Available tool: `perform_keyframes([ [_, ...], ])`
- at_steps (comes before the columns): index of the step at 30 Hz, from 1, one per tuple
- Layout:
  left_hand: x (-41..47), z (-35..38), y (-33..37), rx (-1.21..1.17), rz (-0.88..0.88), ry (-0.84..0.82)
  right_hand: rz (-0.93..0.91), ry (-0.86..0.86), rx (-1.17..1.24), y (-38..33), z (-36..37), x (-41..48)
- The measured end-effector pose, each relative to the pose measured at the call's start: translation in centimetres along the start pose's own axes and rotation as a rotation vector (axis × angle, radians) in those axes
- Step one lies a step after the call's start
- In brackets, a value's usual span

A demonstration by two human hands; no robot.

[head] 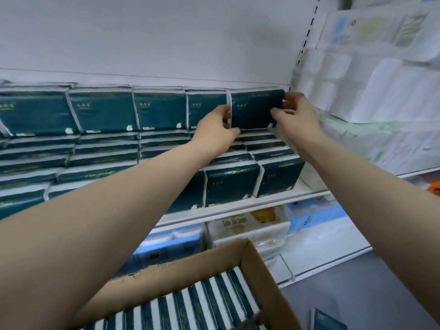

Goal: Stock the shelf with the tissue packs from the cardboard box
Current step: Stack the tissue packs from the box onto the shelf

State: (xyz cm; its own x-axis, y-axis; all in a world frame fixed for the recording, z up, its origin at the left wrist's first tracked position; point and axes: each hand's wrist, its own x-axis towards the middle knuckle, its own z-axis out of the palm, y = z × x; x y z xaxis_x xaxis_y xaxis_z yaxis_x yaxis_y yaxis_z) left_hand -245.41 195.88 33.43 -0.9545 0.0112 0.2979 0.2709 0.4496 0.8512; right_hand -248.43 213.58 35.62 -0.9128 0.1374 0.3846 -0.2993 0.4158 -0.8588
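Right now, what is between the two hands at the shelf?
One dark green tissue pack, standing upright; the left hand and right hand pinch its side edges. Seen in the head view.

Both hands hold one dark green tissue pack (254,108) upright at the right end of the top row on the shelf (238,207). The left hand (215,129) grips its left edge and the right hand (295,117) pinches its right edge. More green stacked packs (104,113) fill the shelf to the left and below. Beneath the arms, an open cardboard box (214,265) holds boxed packs (190,306) standing on edge. Wrapped toilet rolls (392,91) fill the bay to the right, and blue tissue packs (316,215) sit on the lower shelf.
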Motion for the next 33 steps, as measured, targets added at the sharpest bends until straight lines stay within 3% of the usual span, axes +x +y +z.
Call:
perform_keyframes([
  [16,6.3,3.0,-1.9,0.083,-0.024,-0.058,0.067,-0.049,-0.144,4.6,2.3,6.3],
  [24,6.5,2.9,-2.3,0.164,-0.043,-0.058,0.038,-0.259,-0.279,4.6,3.7,6.9],
  [33,4.8,1.8,-1.4,0.117,-0.059,-0.051,0.035,-0.221,-0.264,3.7,2.8,4.6],
])
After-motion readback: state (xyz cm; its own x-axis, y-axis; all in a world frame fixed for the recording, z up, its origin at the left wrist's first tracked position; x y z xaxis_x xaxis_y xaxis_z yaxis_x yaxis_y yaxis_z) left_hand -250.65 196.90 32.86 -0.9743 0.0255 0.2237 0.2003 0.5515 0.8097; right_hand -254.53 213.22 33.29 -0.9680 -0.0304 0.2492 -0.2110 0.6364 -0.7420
